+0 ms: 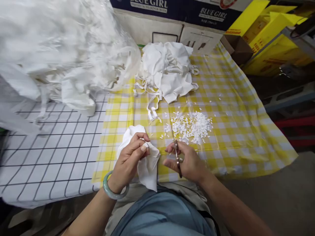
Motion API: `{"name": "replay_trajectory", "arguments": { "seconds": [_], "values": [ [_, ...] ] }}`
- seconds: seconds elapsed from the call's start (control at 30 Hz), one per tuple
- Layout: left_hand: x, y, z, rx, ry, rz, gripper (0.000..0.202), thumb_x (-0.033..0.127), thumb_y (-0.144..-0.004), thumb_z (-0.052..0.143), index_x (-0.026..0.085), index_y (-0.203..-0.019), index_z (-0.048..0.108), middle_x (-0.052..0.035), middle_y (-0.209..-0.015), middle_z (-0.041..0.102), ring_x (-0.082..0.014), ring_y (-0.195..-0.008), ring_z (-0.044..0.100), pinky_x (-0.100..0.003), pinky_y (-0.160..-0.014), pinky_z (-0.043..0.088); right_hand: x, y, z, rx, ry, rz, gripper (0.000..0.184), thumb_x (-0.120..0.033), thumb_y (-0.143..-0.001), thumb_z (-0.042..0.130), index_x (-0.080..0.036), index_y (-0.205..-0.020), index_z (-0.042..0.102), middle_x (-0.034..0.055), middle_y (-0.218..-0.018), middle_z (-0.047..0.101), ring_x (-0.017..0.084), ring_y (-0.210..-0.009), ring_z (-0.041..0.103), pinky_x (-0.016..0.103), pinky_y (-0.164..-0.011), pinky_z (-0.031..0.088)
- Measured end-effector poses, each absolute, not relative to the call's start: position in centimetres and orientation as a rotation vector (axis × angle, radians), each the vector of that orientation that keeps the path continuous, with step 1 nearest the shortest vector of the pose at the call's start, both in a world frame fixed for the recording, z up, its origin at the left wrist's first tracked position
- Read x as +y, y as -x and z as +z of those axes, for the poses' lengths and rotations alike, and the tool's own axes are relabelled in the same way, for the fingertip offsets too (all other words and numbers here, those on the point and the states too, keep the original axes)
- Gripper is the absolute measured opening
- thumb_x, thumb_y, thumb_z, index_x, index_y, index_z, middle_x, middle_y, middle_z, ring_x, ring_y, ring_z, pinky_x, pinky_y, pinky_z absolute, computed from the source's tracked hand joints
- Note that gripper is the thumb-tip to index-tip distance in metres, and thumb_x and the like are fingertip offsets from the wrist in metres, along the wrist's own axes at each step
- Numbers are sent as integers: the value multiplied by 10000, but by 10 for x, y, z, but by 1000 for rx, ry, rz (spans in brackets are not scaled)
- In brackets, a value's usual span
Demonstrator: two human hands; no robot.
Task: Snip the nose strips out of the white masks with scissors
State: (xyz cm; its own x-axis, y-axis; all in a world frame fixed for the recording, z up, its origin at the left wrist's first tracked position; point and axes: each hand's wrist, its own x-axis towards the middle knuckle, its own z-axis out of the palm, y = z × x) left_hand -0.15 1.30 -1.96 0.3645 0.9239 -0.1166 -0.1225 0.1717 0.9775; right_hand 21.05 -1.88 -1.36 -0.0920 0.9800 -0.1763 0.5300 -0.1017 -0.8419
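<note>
My left hand (134, 154), with a jade-green bangle at its wrist, pinches an edge of a white fabric piece (149, 168) that hangs over the table's front edge. In my right hand (190, 160) is a small pair of thread scissors (177, 157), its blades pointing away from me; whether the blades are apart I cannot tell. A heap of tiny white cut bits (199, 127) lies just beyond the scissors. Behind it sits a crumpled pile of white fabric pieces (169, 68) with straps and small tabs trailing toward me.
A large clear plastic bag (98, 42) stuffed with white fabric fills the back left. The table wears a yellow checked cloth (228, 137) and a white black-lined cloth (73, 157). Cardboard boxes (150, 28) stand behind, with yellow packaging (268, 36) at the back right.
</note>
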Motion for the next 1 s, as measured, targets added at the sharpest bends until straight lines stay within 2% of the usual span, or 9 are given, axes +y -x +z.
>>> {"name": "replay_trajectory", "arguments": {
  "seconds": [0.13,0.3,0.43,0.57,1.0],
  "values": [
    [-1,26,-6,977,-1090,1006,307,286,-988,492,169,-722,590,-46,-1048,428,-134,-767,392,-249,-636,344,-17,-172,-5,-1833,1543,1128,480,-644,-710,736,-179,-756,626,23,-704,590,155,-651,525,271,-610,413],
    [-19,29,-2,953,-1090,1069,271,253,-982,490,188,-756,626,-48,-1090,427,-165,-913,443,-250,-723,390,-12,-152,5,-2083,1438,946,525,-664,-694,734,-185,-589,548,-4,-577,538,130,-572,462,268,-592,328],
    [-22,29,-5,913,-1175,1070,253,248,-980,487,204,-796,656,-65,-1056,471,-213,-1067,439,-289,-876,403,-11,-153,6,-2153,1406,887,521,-630,-691,752,-185,-557,515,-15,-538,546,120,-548,469,266,-603,304],
    [-19,28,-7,866,-1269,1080,276,258,-984,482,209,-772,652,-75,-971,515,-231,-1103,416,-331,-984,367,-11,-153,6,-2168,1396,902,522,-604,-693,759,-185,-520,499,-22,-506,533,107,-518,456,255,-582,288],
    [-20,27,-7,883,-1272,992,267,268,-977,495,222,-765,651,-85,-905,552,-254,-1085,441,-385,-983,396,-8,-159,9,-2217,1476,999,521,-615,-703,753,-195,-504,517,-21,-486,531,102,-487,420,278,-609,323]
  ]
}}
